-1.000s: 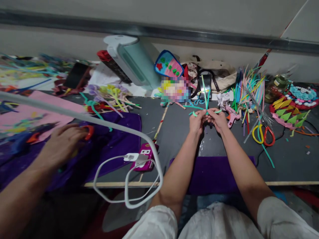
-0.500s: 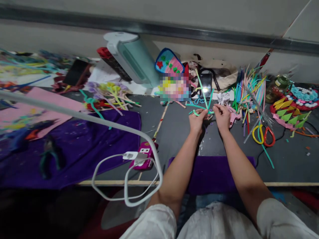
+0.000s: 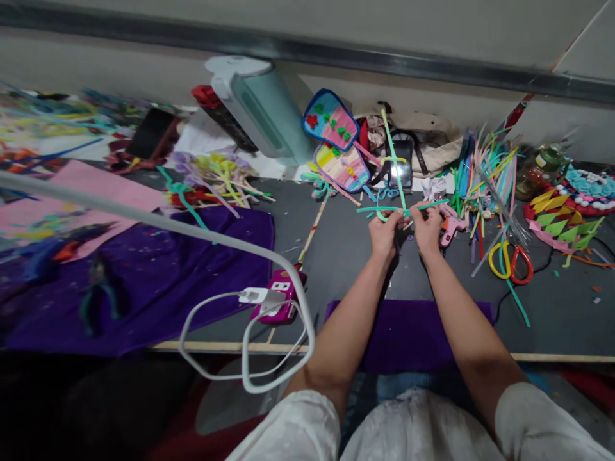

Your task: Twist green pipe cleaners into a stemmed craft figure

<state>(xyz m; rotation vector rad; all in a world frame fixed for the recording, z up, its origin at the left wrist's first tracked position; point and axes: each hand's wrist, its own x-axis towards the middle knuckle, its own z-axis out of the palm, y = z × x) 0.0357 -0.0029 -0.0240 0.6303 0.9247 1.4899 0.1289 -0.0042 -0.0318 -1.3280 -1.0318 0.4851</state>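
My left hand (image 3: 384, 234) and my right hand (image 3: 427, 229) are close together over the table, each pinching the middle of a bundle of pipe cleaners. From their fingertips a pale green pipe cleaner (image 3: 396, 168) rises upright. A teal pipe cleaner (image 3: 435, 204) reaches out to the right above my right hand, and another teal end (image 3: 372, 209) points left. Below that end, a short green piece curls by my left fingers. Just right of my right hand lies a pink glue gun (image 3: 451, 227). My fingers hide where the stems join.
Scissors (image 3: 500, 259) with yellow and red handles lie at right, below a heap of pipe cleaners (image 3: 494, 166). A purple power strip (image 3: 283, 285) with a white cable is left of my arm. Pliers (image 3: 98, 288) rest on purple cloth (image 3: 192, 282). Behind stands a teal-and-white appliance (image 3: 259, 109).
A teal end that stuck up between my hands now stretches out to the right. The pale green pipe cleaner stands more upright, and my hands are closer together. The view has shifted slightly.
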